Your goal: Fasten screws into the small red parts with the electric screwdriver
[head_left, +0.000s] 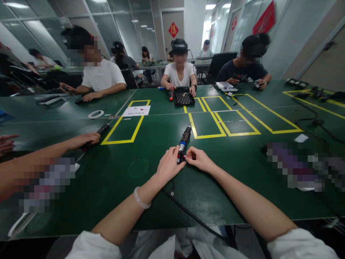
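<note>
A black electric screwdriver (185, 136) lies on the green table before me, its thin bit pointing away. Part of its housing is off, so a silver and blue motor section shows. My left hand (169, 162) rests over its rear end, fingers closed against the body. From the other side, my right hand (198, 158) pinches a small red part (185, 156) at the rear of the tool; the fingers partly hide it. A black cable (194, 216) runs from under my left wrist to the table edge, with a ring terminal (172, 193) beside it.
At left, a co-worker's hand (90, 139) holds another dark screwdriver (103, 128). Across the table, a person handles a black parts tray (184, 97). Yellow tape outlines (210, 136), a paper sheet (137, 110) and a white tape roll (96, 114) lie on the table.
</note>
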The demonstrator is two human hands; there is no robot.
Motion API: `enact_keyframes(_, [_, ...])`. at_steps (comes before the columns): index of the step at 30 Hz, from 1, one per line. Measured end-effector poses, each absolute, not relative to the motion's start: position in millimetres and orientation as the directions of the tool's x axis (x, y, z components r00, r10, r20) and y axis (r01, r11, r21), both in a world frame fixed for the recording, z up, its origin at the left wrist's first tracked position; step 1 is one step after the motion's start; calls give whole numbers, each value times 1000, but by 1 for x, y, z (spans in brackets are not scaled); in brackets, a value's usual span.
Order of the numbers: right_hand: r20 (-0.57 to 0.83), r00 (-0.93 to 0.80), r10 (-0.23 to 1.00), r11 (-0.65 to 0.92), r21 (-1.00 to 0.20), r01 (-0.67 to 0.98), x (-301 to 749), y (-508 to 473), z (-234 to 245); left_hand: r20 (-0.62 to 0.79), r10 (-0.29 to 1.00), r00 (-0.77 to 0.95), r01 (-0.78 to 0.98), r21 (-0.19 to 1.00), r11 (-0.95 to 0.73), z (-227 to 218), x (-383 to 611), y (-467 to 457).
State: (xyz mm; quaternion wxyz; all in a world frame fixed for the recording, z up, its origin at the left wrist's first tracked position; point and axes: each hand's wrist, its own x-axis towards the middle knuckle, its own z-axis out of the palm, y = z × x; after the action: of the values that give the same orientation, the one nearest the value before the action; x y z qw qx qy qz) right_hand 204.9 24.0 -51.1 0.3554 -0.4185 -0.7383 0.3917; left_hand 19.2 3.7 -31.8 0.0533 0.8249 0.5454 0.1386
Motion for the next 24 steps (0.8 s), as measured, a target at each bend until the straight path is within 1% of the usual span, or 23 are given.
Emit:
enact_keyframes(4, [199, -436, 878, 364, -868, 336, 205, 22, -51, 183, 914, 363, 884, 242, -400, -33, 17, 4])
enact_keyframes(10, [199, -430, 881, 385, -830, 404, 203, 24, -57, 185, 911, 367, 888, 222, -403, -33, 17, 3])
enact_keyframes(17, [221, -432, 874, 368, -882, 294, 201, 23, -57, 181, 912, 369, 895, 195, -401, -30, 18, 1])
enact_keyframes(21, [216, -407, 888, 364, -870, 333, 202, 20, -49, 191, 917, 350, 907, 176, -383, -29, 19, 0])
enact_keyframes(24, [231, -415, 880, 378, -870, 318, 203, 20, -47, 193, 920, 342, 916, 150, -372, -28, 20, 2])
